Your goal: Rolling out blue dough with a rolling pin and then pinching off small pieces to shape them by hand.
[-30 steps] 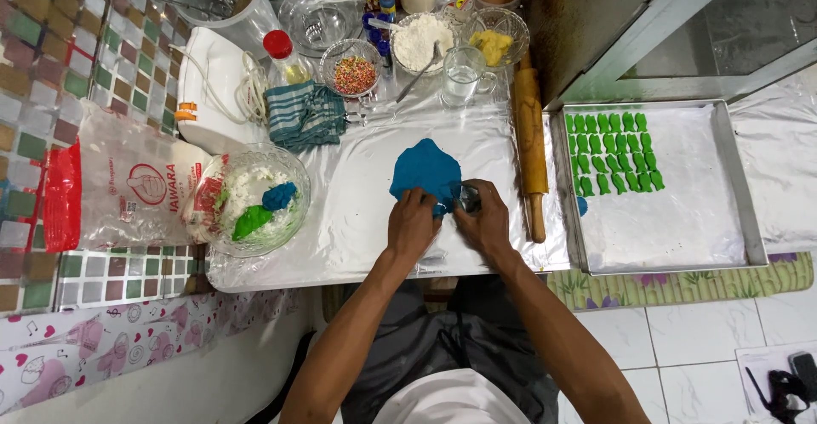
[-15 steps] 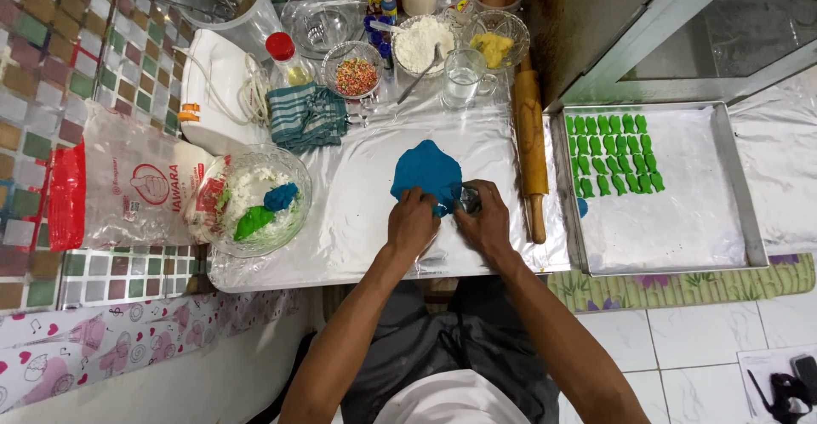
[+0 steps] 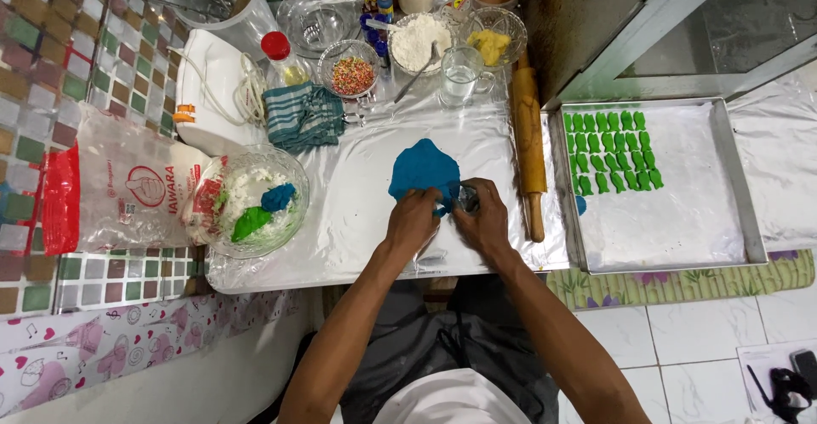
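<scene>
Both hands are close together in the middle of the picture. The left hand (image 3: 414, 220) presses down on the lower edge of the flat blue dough (image 3: 423, 169). The right hand (image 3: 482, 220) sits just beside it and holds a small clear cutter (image 3: 464, 198) against the same edge. The fingers are bent around it, and I cannot tell how tight the hold is.

The blue dough lies flat on the shiny foil sheet (image 3: 340, 220), a bit above the hands. It looks almost whole, so I think the blue cutting has only just begun.

On the right is a metal tray (image 3: 740, 203). Rows of small green shapes (image 3: 608, 152) fill its upper left corner. The rest of the tray is bare. One tiny blue bit (image 3: 579, 204) sits at the tray's left edge. So the green part looks done, and the blue part is mostly left to do.

On the left a glass bowl (image 3: 294, 173) holds white flour with a blue lump (image 3: 277, 197) and a green lump (image 3: 249, 222). More dough is waiting there.

A wooden rolling pin (image 3: 528, 143) lies between the dough and the tray. Above are a bowl of sprinkles (image 3: 352, 75), a bowl of flour (image 3: 423, 41) and a striped cloth (image 3: 302, 118).
</scene>
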